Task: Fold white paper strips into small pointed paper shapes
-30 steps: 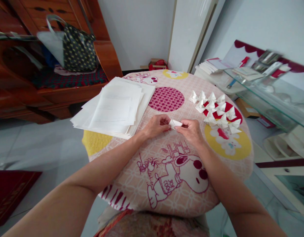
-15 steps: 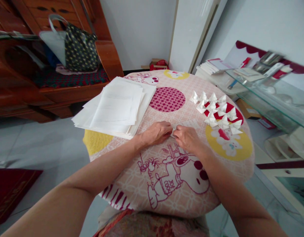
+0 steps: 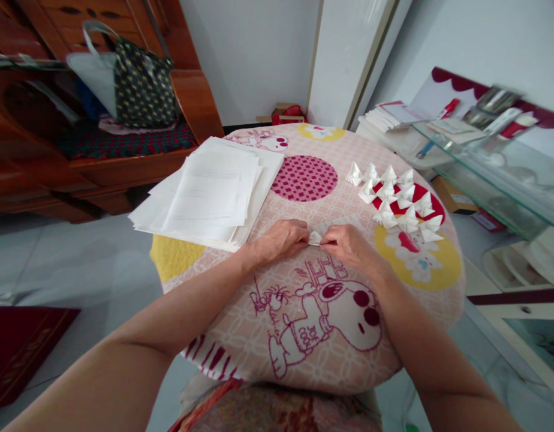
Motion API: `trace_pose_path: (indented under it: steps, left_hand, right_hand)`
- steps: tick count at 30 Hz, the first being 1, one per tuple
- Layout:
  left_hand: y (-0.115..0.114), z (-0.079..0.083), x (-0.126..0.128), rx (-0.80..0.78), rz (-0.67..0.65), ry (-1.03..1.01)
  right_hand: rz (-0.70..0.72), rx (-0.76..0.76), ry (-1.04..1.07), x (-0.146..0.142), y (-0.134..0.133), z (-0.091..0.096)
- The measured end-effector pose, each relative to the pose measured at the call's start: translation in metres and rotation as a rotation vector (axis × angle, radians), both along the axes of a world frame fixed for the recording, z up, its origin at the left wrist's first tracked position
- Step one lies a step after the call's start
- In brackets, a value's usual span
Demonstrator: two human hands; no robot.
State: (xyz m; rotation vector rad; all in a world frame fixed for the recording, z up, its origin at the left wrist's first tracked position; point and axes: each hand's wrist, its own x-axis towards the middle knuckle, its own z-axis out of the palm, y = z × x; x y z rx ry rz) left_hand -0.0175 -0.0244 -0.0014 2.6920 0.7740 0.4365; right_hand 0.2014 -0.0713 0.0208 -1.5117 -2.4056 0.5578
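Note:
Between my two hands is a small white folded paper boat (image 3: 315,238), its pointed middle showing and its ends covered by my fingers. My left hand (image 3: 286,239) pinches its left end. On the other end, the fingers of my right hand (image 3: 344,241) are closed. Both hands are just above the patterned tablecloth (image 3: 241,312), near the middle of the round table. To the right, several finished paper boats (image 3: 387,195) stand in rows. A stack of white paper sheets (image 3: 209,192) lies left of my hands, faint print showing on the top one.
A glass shelf (image 3: 493,168) with cups and small items stands beyond the table's right edge. Behind on the left is a wooden bench (image 3: 200,108) holding a dark patterned bag (image 3: 144,84). A red box (image 3: 291,114) sits past the far edge.
My hands have drawn slightly apart, the right one moving a little to the right. More of the paper boat's pointed middle now shows between the fingers.

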Motion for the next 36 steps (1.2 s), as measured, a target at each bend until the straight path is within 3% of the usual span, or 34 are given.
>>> trace_pose_path:
  steps: [9,18,25,36]
  left_hand:
    - [0.012,-0.001,0.004,-0.271,0.202,-0.088]
    - [0.017,0.013,0.012,-0.372,0.303,0.038]
    - [0.023,0.015,0.017,-0.36,0.327,0.103]
    - [0.022,0.011,0.022,-0.265,0.356,0.172]
  right_hand:
    - [-0.225,-0.196,0.236,0.003,0.006,-0.008]
    - [-0.366,-0.285,0.193,-0.002,0.009,-0.006]
    - [-0.407,-0.306,0.149,-0.005,0.011,-0.002]
    - [-0.373,-0.174,0.038,-0.008,0.015,-0.007]
